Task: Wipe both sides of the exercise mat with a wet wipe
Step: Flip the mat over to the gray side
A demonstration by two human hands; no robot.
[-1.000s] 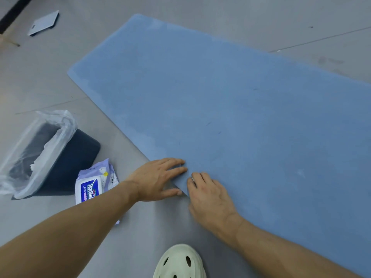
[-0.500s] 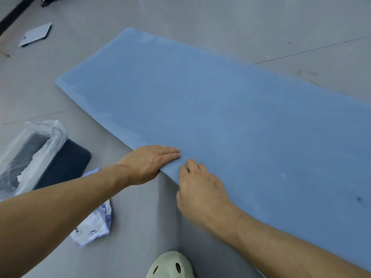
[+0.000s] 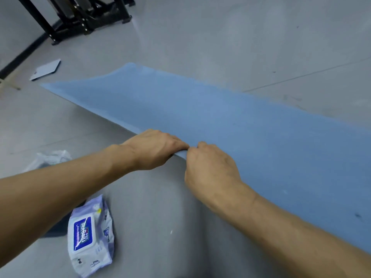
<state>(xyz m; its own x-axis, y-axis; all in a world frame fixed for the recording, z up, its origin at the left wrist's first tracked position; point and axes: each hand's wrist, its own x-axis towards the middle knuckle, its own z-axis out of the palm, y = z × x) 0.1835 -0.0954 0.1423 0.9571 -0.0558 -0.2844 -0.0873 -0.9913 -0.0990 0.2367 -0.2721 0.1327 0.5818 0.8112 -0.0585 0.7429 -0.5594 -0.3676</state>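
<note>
A long blue exercise mat [image 3: 251,127] stretches across the grey floor, its near long edge raised off the ground and tilted up toward me. My left hand [image 3: 154,149] grips that near edge, fingers over the top. Right beside it, my right hand [image 3: 208,167] grips the same edge with curled fingers. A pack of wet wipes [image 3: 88,237] with a blue label lies on the floor under my left forearm. No loose wipe is visible.
A bin with a clear plastic liner [image 3: 50,159] sits at the left, mostly hidden by my left arm. A flat grey card [image 3: 46,69] lies on the floor at the far left. A black metal frame [image 3: 84,17] stands at the back left.
Both hands went from lying at the mat's near edge to gripping it, and they have lifted that edge off the floor. The view has risen and tilted forward.
</note>
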